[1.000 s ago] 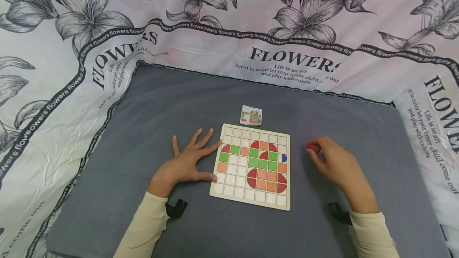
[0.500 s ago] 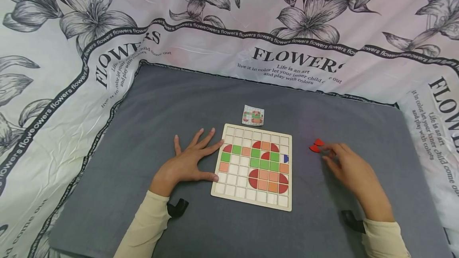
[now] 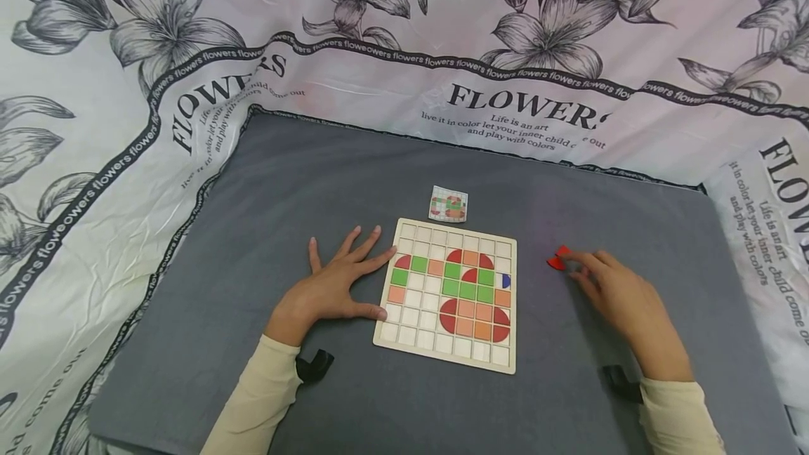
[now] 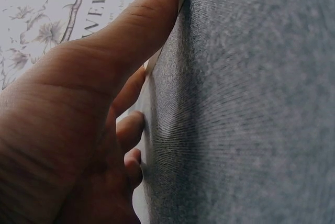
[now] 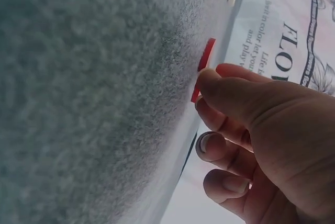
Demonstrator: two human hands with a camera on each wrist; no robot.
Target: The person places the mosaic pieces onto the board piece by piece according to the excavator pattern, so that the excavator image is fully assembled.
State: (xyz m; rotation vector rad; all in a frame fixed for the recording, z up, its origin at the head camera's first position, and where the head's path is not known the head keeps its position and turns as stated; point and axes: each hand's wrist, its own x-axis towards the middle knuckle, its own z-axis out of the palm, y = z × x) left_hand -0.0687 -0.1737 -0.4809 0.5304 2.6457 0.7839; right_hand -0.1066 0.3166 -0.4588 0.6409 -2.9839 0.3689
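Observation:
A wooden grid board (image 3: 442, 354) lies on the grey table, with red, green, orange and blue tiles in some of its squares. My left hand (image 3: 331, 293) is spread beside it, thumb and index fingertip touching its left edge; the left wrist view shows the thumb (image 4: 141, 25) against that edge. Right of the board lie two small red quarter-circle tiles (image 3: 555, 263), close together. My right hand (image 3: 622, 297) has its thumb and index finger at the farther tile, partly hiding it. In the right wrist view the thumb covers part of the red tiles (image 5: 207, 54).
A small printed card (image 3: 449, 204) with a coloured grid pattern lies just behind the board. The grey tabletop (image 3: 303, 174) reaches back to a white flower-print cloth (image 3: 379, 5) that stands round its far edge and sides.
My right hand let the red tiles go onto the table and drew back slightly right, then its fingers came to the farther tile. The left hand stays at the board's edge.

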